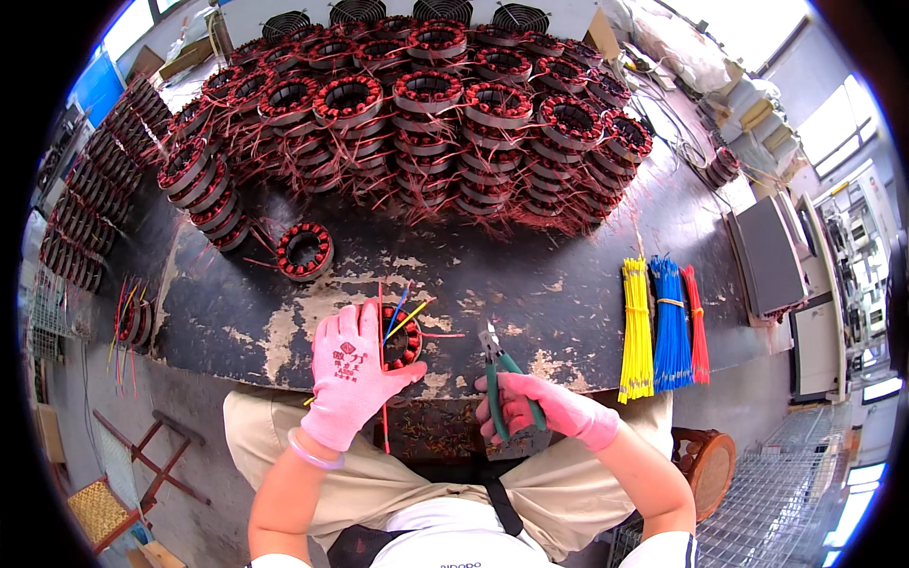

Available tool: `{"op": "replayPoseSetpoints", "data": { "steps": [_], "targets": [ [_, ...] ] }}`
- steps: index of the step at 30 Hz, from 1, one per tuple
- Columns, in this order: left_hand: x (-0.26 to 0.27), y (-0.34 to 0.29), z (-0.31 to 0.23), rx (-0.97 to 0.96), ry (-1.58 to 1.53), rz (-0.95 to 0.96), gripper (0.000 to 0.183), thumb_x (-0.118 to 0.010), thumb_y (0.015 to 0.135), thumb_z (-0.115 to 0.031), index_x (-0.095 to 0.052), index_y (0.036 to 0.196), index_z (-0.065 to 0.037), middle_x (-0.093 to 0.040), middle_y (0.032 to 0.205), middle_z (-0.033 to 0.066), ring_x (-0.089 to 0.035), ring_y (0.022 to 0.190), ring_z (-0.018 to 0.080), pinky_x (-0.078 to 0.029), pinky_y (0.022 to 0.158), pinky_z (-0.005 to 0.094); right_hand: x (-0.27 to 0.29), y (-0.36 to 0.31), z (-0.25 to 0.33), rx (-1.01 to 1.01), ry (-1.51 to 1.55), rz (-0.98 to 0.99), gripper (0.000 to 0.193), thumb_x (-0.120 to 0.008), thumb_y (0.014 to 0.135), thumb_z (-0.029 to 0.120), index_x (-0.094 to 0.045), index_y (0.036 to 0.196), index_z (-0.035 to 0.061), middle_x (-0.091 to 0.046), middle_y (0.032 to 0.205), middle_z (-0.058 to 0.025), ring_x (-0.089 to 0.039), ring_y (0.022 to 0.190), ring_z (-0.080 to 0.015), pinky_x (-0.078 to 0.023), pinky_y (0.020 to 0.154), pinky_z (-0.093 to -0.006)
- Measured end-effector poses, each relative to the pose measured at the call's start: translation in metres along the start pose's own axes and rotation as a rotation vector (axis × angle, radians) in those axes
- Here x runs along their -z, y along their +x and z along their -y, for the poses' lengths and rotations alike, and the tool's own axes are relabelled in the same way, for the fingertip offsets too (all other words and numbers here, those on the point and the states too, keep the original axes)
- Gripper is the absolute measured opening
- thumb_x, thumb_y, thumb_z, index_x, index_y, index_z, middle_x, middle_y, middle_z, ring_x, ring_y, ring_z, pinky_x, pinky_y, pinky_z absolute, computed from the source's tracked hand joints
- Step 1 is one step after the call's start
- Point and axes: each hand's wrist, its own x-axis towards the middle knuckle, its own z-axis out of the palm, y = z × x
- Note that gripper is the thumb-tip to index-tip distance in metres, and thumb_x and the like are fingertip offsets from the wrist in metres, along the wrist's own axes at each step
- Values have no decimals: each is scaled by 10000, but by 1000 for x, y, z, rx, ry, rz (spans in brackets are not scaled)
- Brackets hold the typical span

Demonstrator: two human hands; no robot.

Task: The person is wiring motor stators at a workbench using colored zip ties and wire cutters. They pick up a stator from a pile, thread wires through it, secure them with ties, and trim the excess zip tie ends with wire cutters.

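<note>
My left hand [358,371], in a pink glove, grips a motor stator [410,346] at the table's near edge. The stator is a ring with red copper windings, partly hidden by the hand. A blue wire [399,310] and a yellow wire [413,316] slant up across it, and a red wire [385,421] hangs down past the edge. To its right, my gloved right hand [532,405] holds green-handled cutting pliers [490,345] by the handles. Their metal jaws point away from me, apart from the stator. Another stator [305,251] lies farther left on the table.
Tall stacks of stators [426,95] fill the back of the dark, worn table [445,256]. Bundles of yellow wires [636,331], blue wires [670,327] and red wires [698,327] lie at the right. A grey box-like device [769,256] stands beyond them; a wooden stool [705,473] is below.
</note>
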Motion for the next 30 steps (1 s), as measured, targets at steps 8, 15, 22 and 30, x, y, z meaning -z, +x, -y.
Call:
{"op": "replayPoseSetpoints", "data": {
  "steps": [8,15,22,30],
  "targets": [
    [-4,0,-9,69,19,-42,961,-882,613,-564,-546,1306,11,-569,1179,151,-562,1109,344,-437,993,470,-7,4,-3,-115,-19,24,563,-472,1070,450,-477,1459,43,-669,1174,-147,-697,1006,-270,-561,918,-392],
    [-1,1,-4,38,-16,-27,968,-891,604,-549,-544,1309,17,-569,1179,153,-560,1113,352,-436,996,473,-7,12,5,-95,-51,-7,562,-473,1061,468,-495,1432,47,-666,1150,-137,-699,983,-262,-579,875,-383],
    [-4,1,-2,23,-17,-45,953,-891,597,-544,-534,1303,-13,-561,1174,136,-551,1114,340,-419,1016,481,-10,19,12,-17,-300,-101,541,-444,1077,459,-512,1390,23,-678,1017,-122,-717,846,-237,-595,748,-361],
    [-7,0,-2,26,-33,-49,950,-883,602,-543,-530,1306,-11,-558,1179,132,-543,1126,340,-405,1041,481,-10,9,14,46,-435,-241,491,-464,1082,428,-508,1381,41,-653,991,-65,-681,761,-172,-546,710,-322]
  ]
}}
